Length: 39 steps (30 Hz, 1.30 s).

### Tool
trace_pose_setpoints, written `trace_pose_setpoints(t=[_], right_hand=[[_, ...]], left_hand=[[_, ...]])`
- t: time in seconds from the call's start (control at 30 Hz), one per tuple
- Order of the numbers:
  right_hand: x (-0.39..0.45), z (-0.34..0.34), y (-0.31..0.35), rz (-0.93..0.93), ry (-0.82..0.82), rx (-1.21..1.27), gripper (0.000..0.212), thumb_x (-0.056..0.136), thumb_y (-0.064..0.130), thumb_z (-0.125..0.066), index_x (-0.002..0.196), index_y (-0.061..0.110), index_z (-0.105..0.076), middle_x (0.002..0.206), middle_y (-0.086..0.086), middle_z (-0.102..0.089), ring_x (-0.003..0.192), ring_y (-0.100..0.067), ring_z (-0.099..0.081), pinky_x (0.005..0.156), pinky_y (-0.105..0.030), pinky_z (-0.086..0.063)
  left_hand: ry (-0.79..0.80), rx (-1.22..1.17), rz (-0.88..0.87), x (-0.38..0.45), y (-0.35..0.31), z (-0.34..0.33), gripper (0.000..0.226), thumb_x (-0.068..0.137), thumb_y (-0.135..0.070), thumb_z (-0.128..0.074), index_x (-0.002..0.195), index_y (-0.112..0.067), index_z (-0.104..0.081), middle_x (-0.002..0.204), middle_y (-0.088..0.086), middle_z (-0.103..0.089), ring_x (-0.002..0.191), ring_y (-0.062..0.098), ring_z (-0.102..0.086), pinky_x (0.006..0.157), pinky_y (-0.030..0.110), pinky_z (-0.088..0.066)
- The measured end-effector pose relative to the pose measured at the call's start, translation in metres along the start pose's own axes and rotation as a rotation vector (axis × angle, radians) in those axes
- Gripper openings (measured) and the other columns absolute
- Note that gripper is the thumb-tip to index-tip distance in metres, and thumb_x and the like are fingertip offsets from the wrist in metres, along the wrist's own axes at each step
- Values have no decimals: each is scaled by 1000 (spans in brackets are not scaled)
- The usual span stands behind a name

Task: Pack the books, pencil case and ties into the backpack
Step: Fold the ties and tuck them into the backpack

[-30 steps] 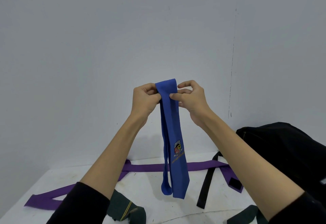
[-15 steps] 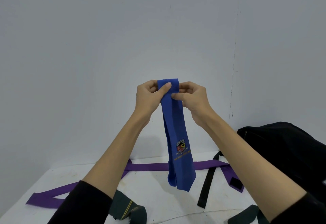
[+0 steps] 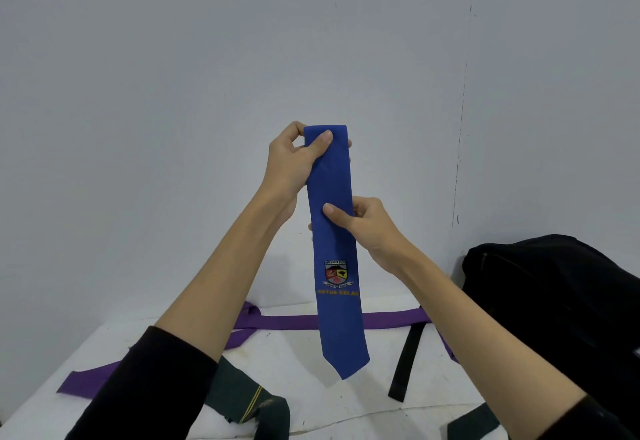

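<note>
A blue tie [image 3: 337, 322] with a crest hangs folded in the air in front of the wall. My left hand [image 3: 296, 159] pinches its folded top edge. Lower down, my right hand [image 3: 363, 225] pinches the tie at its middle, thumb on the front. The tie's pointed tip hangs just above the white table [image 3: 311, 391]. A black backpack [image 3: 561, 301] sits at the right of the table. A purple tie [image 3: 284, 322] lies stretched across the table behind the blue one. A dark green tie [image 3: 252, 401] lies near the front edge, and a black tie [image 3: 407, 360] lies beside the backpack.
A grey wall stands close behind the table. Another dark green strip [image 3: 474, 422] shows at the front right edge. No books or pencil case are in view.
My right hand has slid down from the tie's top to its middle. The tie has been raised and now hangs flat with the crest facing me.
</note>
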State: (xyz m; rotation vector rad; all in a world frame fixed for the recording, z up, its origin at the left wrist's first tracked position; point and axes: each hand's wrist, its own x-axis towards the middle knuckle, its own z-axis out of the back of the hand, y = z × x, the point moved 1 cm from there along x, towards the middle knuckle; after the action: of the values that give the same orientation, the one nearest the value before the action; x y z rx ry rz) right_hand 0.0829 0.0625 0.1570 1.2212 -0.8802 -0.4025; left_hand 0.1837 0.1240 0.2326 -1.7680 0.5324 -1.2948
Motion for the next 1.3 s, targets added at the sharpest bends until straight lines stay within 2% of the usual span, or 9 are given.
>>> trace_pose_setpoints(t=[0.13,0.3,0.43,0.57,0.67,0.8,0.97,1.1,1.3], right_hand=[[-6,-2,-12,-34,23,49,18,92,21,-58,102,7,-64,89,-7,-73,76,-18,-71,72,-29,-58],[-10,0,-27,-81,57,-7,21,86,23,-65,104,12,-67,100,-2,-72,88,-17,-69,77,-26,-57],[2,12,6,60,-2,94,35,86,29,-64,115,9,-64,109,-5,-71,97,-17,-68,81,-30,-56],[14,21,36,153,-40,0,28,92,24,-60,113,7,-66,107,-9,-70,95,-18,-68,77,-26,-55],[19,23,41,140,-87,-5,22,93,18,-58,105,3,-68,99,-12,-70,88,-20,-67,80,-29,-55],[24,19,44,129,-175,18,14,92,14,-60,93,4,-70,87,-8,-69,81,-21,-64,79,-36,-53],[26,12,53,134,-231,-2,10,90,13,-62,86,9,-69,81,-2,-68,77,-17,-63,76,-33,-54],[27,17,56,138,-274,17,9,91,12,-61,92,7,-68,86,-4,-68,78,-15,-63,79,-28,-54],[28,19,56,96,-320,52,14,91,10,-61,79,7,-68,82,-6,-66,78,-18,-61,84,-34,-53]], left_hand=[[-24,56,16,4,1,8,14,93,-11,-57,91,-8,-44,93,14,-73,85,28,-71,79,43,-56],[-4,44,56,3,8,12,12,92,-13,-59,96,-8,-48,93,13,-73,83,23,-71,78,38,-56],[114,195,112,2,19,12,14,88,-16,-64,83,-11,-53,84,6,-69,77,19,-65,74,28,-53],[135,160,128,3,25,13,19,88,-11,-62,72,-13,-51,80,2,-62,77,15,-60,75,25,-49],[176,36,158,1,26,13,8,89,-18,-62,93,-11,-62,93,2,-68,83,14,-65,72,22,-52],[222,-94,218,-8,42,5,38,90,-25,-62,125,-14,-54,113,5,-68,101,23,-67,82,34,-56],[335,-107,305,-37,78,-3,18,95,-14,-51,110,-16,-60,104,2,-72,102,24,-67,85,34,-56],[413,-90,377,-57,100,-4,20,96,-13,-49,111,-20,-60,104,-5,-72,100,15,-68,80,25,-55],[467,-145,530,-82,137,1,27,94,-6,-49,115,-22,-58,108,-7,-71,103,14,-66,85,28,-54]])
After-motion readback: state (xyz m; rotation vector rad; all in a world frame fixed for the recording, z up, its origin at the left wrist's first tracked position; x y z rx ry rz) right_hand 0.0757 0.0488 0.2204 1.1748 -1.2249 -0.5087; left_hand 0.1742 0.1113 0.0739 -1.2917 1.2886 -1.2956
